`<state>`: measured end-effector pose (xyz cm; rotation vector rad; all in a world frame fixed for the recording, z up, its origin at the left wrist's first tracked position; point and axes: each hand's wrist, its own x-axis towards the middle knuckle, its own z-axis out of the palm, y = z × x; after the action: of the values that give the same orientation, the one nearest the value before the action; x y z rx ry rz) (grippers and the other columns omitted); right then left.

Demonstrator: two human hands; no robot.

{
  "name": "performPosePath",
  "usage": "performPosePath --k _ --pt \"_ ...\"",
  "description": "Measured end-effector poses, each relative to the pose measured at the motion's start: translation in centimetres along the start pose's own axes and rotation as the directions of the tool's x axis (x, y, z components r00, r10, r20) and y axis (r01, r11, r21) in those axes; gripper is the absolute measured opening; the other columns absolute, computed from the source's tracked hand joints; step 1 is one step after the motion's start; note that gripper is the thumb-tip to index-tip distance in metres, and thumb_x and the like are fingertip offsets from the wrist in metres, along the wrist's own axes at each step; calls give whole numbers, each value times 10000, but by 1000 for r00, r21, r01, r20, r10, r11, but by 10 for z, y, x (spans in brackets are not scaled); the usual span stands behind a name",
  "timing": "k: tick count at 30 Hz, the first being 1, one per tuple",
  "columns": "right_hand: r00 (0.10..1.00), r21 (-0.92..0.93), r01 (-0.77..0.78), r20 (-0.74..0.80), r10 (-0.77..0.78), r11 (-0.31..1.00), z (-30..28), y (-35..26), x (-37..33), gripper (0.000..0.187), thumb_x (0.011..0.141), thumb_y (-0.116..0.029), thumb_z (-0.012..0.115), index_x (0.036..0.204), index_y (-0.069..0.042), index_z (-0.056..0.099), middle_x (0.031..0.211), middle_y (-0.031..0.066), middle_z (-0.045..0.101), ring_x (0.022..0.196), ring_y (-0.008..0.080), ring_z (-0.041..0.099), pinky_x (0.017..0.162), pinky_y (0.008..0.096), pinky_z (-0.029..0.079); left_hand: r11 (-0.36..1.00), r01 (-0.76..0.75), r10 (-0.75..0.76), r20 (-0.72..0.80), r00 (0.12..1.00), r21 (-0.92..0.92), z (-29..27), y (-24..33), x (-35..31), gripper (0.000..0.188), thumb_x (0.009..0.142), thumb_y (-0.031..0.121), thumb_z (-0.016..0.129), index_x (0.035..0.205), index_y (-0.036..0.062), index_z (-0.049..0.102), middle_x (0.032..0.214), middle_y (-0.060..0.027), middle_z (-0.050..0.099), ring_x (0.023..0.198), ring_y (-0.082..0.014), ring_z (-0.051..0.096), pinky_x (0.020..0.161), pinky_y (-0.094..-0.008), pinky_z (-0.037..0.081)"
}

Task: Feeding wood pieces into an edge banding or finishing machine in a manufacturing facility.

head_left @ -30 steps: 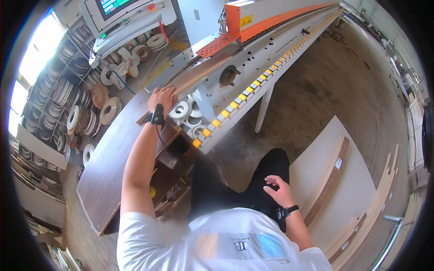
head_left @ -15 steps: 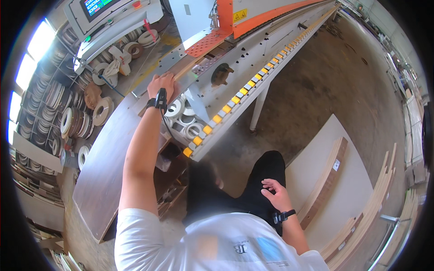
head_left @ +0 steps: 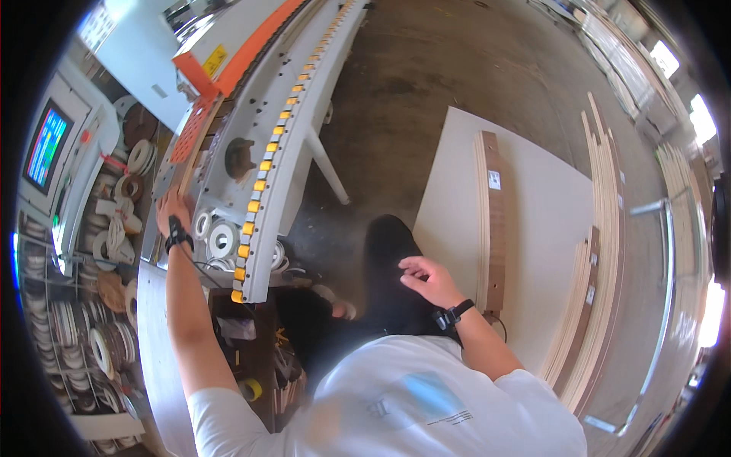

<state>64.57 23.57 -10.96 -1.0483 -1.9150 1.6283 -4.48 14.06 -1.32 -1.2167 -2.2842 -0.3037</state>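
At the infeed end of a long machine, my left hand (head_left: 172, 212) lies over the near end of a narrow wooden strip (head_left: 190, 166), its fingers bent against it. The strip runs forward beside an orange perforated plate (head_left: 190, 131); part of it is hidden by my hand. My right hand (head_left: 429, 280) hangs above my right thigh, fingers loosely curled and apart, with nothing in it. Black straps with small devices sit on both wrists.
Yellow rollers (head_left: 266, 165) line the machine's grey side rail, with white tape rolls (head_left: 222, 238) beneath. A control screen (head_left: 48, 145) stands at the left. To the right, a brown-faced stack of strips (head_left: 493, 221) lies on a pale panel (head_left: 537, 228), with more long strips (head_left: 607, 266) beyond.
My view has swung to the right, so the machine and screen now sit further left and more of the stacked strips shows. My left hand stays at the strip; my right remains empty.
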Motion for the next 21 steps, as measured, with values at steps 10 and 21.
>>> performPosePath --k 10,21 --pt "610 -614 -465 -744 -272 637 -105 84 -77 623 846 -358 874 1355 -64 667 1373 152 702 1299 377 633 1143 476 484 991 131 -133 68 989 32 -26 2 -43 352 998 118 586 1332 106 696 1373 -131 711 1278 -404 621 1072 -496 519" --pt "401 -70 -598 -889 223 798 -108 76 -82 729 745 -395 928 1309 -11 672 1364 195 692 1283 331 663 1045 448 546 992 -15 12 -22 1000 -122 -66 32 -86 382 965 110 697 1344 68 687 1366 -162 703 1286 -395 618 1108 -493 485"
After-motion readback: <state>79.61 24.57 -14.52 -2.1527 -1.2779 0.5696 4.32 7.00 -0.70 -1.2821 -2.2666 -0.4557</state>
